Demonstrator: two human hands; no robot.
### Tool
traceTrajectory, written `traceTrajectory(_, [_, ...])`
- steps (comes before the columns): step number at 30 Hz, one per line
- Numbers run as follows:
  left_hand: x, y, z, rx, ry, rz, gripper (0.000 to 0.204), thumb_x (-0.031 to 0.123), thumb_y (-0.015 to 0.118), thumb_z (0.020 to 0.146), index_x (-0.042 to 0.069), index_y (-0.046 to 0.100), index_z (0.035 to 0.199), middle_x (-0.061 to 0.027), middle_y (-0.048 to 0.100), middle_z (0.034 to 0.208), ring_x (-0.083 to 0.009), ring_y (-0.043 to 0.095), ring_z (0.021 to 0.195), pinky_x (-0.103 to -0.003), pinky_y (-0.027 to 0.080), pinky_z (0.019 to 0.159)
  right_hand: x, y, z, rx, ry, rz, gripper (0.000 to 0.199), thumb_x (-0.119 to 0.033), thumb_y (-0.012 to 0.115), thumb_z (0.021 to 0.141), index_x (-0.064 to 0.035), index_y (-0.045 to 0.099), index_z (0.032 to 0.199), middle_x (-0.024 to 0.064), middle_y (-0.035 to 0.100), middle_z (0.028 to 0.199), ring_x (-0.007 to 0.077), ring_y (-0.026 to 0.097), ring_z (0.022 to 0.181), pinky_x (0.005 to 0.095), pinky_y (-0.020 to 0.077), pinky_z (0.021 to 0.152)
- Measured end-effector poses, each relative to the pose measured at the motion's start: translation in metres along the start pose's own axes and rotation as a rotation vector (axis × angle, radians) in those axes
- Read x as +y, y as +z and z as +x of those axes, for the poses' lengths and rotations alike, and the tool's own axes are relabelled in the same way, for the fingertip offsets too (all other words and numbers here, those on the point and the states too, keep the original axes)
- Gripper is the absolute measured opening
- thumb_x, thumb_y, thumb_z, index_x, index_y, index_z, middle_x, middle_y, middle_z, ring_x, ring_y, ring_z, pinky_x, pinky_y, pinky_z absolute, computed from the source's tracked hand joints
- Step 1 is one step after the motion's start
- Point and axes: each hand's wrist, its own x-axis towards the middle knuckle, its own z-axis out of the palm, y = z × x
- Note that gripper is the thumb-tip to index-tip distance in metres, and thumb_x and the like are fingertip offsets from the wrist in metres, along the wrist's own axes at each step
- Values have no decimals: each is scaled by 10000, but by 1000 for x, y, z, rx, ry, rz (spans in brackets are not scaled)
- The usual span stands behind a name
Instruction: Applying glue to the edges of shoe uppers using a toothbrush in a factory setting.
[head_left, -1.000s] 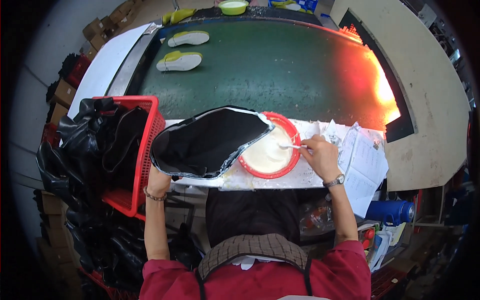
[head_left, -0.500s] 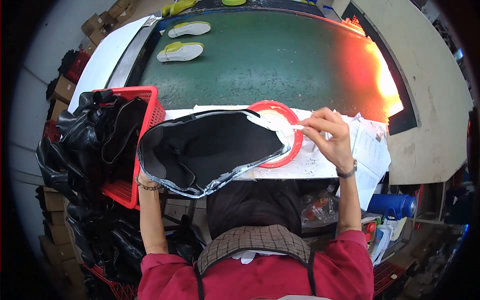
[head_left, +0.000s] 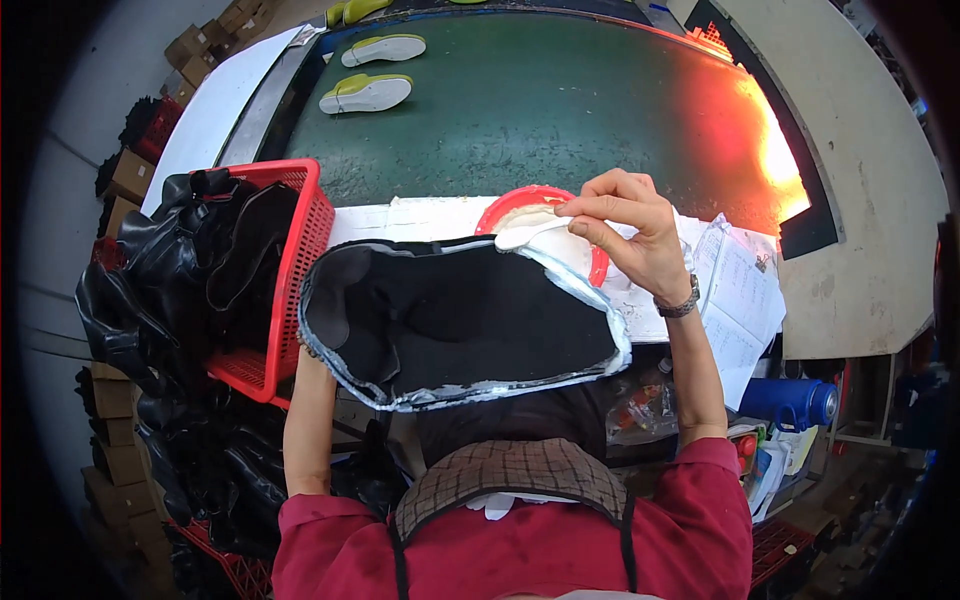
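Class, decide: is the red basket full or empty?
Full: black boot pieces heap above the red basket's rim and spill over its left side.

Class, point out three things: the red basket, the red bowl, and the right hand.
red basket (head_left: 303, 235), head view, its right mesh wall.
red bowl (head_left: 515, 201), head view, its upper left rim.
right hand (head_left: 640, 235), head view, the back of the hand.

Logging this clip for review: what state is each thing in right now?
Black shoe upper: held up off the bench, bottom side facing the camera.
Brush: white-coated tip on the upper's edge.
Red bowl: on the bench, partly hidden by the upper.
Red basket: full of black uppers.
Right hand: pinching the brush.
Left hand: mostly hidden behind the upper.
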Motion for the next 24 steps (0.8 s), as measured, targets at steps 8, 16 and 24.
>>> traceTrajectory(8, [7, 26, 13, -87, 16, 261, 554, 104, 604, 946, 11, 443, 1467, -132, 511, 1484, -244, 527, 1330, -391, 423, 1137, 1, -10, -4, -18, 11, 22, 179, -139, 802, 814, -125, 806, 992, 0, 678, 861, 133, 582, 820, 308, 372, 832])
traceTrajectory(16, [18, 55, 18, -229, -187, -284, 756, 31, 764, 851, 51, 408, 1517, -132, 497, 1507, -253, 509, 1363, -409, 442, 1122, -3, -12, 4, -87, -29, 17, 186, -126, 808, 794, -123, 813, 980, 5, 669, 848, 141, 564, 849, 315, 375, 822])
traceTrajectory(24, [-40, 34, 5, -438, -450, -557, 567, 119, 619, 980, 20, 411, 1499, -168, 514, 1479, -269, 557, 1316, -410, 510, 1061, -3, -4, 22, -176, -97, 16, 171, -141, 811, 794, -124, 804, 964, -15, 656, 836, 118, 565, 804, 309, 343, 848])
